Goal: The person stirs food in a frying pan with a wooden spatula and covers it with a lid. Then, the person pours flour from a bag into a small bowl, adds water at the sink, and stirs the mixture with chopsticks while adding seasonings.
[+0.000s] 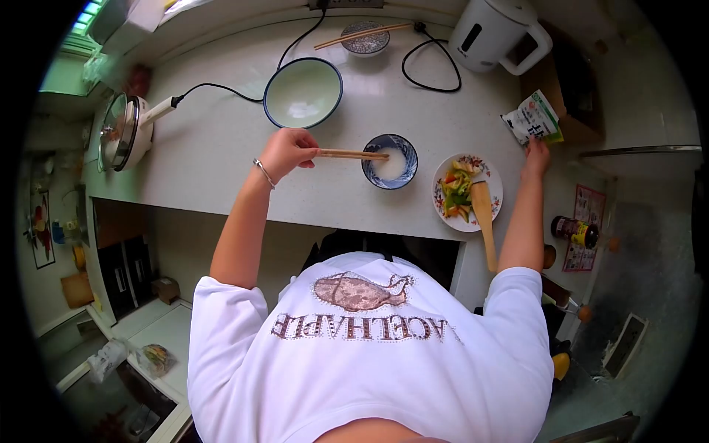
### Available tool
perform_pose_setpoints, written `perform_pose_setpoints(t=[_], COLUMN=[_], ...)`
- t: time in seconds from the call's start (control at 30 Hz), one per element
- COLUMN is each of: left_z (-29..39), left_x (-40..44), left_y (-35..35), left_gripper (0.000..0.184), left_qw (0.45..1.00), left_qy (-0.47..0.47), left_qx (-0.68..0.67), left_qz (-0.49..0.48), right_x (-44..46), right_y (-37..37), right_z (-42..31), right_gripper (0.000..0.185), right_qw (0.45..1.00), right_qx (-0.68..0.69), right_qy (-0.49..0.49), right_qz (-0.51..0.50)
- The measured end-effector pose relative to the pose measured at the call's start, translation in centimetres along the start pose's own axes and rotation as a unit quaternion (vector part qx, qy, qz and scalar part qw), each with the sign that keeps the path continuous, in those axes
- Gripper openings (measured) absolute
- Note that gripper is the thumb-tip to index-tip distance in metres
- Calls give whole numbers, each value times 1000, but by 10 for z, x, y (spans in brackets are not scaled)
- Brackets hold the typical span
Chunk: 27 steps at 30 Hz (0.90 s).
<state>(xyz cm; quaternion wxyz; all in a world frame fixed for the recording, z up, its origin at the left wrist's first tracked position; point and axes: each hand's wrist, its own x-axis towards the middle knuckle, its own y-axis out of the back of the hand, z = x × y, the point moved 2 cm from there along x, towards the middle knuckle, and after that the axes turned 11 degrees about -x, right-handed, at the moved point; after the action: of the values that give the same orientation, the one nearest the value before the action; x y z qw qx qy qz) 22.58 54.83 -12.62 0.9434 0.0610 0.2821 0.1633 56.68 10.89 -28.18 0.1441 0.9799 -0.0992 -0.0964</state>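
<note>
My left hand (290, 155), with a bracelet at the wrist, is closed on a pair of wooden chopsticks (343, 154). Their tips reach into a blue-and-white patterned bowl (408, 173) that has milky white contents. On the right, my right hand (537, 159) grips the near edge of a white-and-green packet (537, 117); some of its fingers are hidden. Between the bowl and my right arm stands a flowered plate (448, 214) of cut vegetables (458, 184), with a wooden spatula (481, 207) lying across it.
Behind the bowl is a large pale green basin (303, 92) with a dark rim. A small patterned bowl (365, 44) with chopsticks laid across stands at the back. A white electric kettle (491, 37) is back right, a lidded electric pan (125, 133) far left. Black cords cross the counter (214, 162).
</note>
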Motion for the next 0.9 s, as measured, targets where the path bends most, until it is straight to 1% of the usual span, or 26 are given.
perform_pose_setpoints(t=[0.03,0.1,0.23,0.3,0.33,0.4,0.43,0.5,0.53,0.6,0.63,0.7,0.77,0.83,0.9], left_z=[5,10,14,14,12,11,11,12,12,10,8,5,4,4,3], left_x=[4,9,14,17,19,22,24,31,35,45,50,58,62,64,65], left_y=[0,-1,-3,-3,-2,0,2,8,11,17,20,21,22,23,21], left_gripper=[10,10,9,9,10,10,11,11,10,9,9,9,8,8,8], left_qw=[1000,1000,999,998,996,994,995,995,997,999,998,998,996,997,997], left_qy=[-17,-13,-32,-38,-48,-57,-52,-49,-39,-31,-20,-9,-31,-32,-33], left_qx=[-7,-6,-39,-48,-63,-75,-66,-57,-38,-18,-42,-64,-74,-66,-60], left_qz=[-12,-13,17,32,43,56,61,67,54,41,36,27,35,33,29], right_x=[1,1,26,26,25,4,3,5,5,6,7,4,-3,-16,-30], right_y=[2,6,2,-2,-3,-9,-10,-14,-13,-9,-9,-10,-10,-11,-11], right_z=[1,-4,6,2,1,-22,-20,-18,-17,-14,-12,-6,-9,-23,-41], right_gripper=[19,32,33,34,34,34,34,32,32,29,29,29,29,29,29], right_qw=[1000,1000,999,1000,1000,997,997,994,994,998,998,984,982,980,970], right_qx=[1,9,32,11,12,-49,-48,73,74,54,54,171,185,197,242], right_qy=[-1,-18,-15,12,10,37,35,56,55,-19,-20,-41,-38,-33,9], right_qz=[3,12,-1,-6,-4,54,54,65,64,27,27,1,5,9,-3])
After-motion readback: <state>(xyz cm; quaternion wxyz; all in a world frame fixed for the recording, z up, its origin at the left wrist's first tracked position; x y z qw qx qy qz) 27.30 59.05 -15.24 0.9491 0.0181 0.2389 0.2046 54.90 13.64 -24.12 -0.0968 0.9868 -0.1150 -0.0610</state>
